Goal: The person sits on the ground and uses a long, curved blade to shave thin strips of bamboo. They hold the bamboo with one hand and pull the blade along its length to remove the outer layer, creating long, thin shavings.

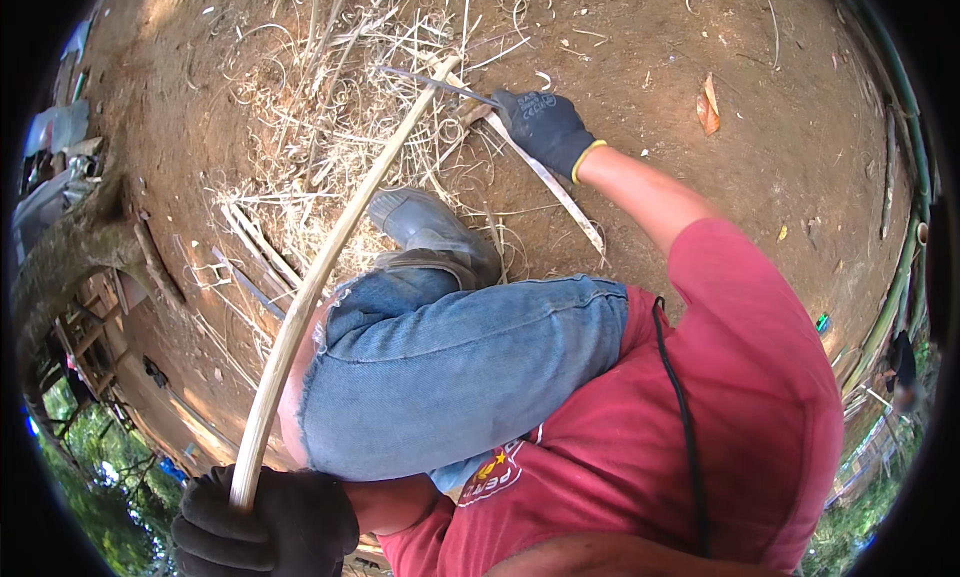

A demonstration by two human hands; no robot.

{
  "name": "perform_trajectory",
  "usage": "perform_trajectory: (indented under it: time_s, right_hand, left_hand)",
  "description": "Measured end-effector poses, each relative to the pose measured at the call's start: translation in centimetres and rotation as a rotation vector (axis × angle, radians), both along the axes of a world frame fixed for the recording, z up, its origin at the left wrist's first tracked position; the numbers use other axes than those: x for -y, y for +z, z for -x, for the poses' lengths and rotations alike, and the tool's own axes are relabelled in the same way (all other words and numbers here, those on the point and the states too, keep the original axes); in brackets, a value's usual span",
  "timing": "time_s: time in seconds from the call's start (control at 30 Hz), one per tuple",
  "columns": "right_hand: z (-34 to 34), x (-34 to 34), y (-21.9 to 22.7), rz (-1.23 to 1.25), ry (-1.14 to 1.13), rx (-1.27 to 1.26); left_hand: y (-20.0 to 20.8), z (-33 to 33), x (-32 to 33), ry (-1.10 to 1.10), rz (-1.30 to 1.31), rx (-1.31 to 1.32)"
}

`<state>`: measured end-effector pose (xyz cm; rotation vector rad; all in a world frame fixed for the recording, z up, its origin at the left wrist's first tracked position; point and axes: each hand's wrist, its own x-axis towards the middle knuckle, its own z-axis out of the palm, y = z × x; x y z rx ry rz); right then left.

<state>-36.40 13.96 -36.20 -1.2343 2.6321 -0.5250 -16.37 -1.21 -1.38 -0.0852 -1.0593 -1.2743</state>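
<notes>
My left hand (265, 525), in a dark work glove, is closed round the near end of a long pale bamboo strip (335, 239). The strip slants up past my bent knee to its far end over the shavings. Beyond my boot, my right hand (545, 127), in a dark glove with a yellow cuff, is wrapped round a knife; its handle is hidden in the fist. The thin knife blade (408, 75) points left and crosses the strip near its far end. Whether the edge bites into the strip I cannot tell.
Curled shavings (300, 127) heap on the brown dirt beyond my boot (430, 227). A flat pale slat (555, 192) lies below my right hand. More split pieces (262, 245) lie left of the boot. A tree trunk (75, 242) stands at left, green bamboo poles (905, 217) at right.
</notes>
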Motion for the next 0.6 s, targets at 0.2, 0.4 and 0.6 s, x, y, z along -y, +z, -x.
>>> perform_trajectory:
  time_s: [0.2, 0.4, 0.6]
  right_hand:
    - [-3.4, 1.0, 5.4, 0.076, 0.042, 0.087]
    - [0.3, -0.8, -1.0, 0.011, -0.029, 0.045]
    - [-0.7, -0.6, 4.5, -0.179, 0.040, 0.135]
  left_hand:
    - [-0.5, 0.7, 1.1, 0.148, -0.041, 0.065]
    - [-0.4, 0.5, 0.8, 0.235, -0.013, 0.143]
    - [-1.0, 1.3, 0.7, 0.088, -0.045, 0.044]
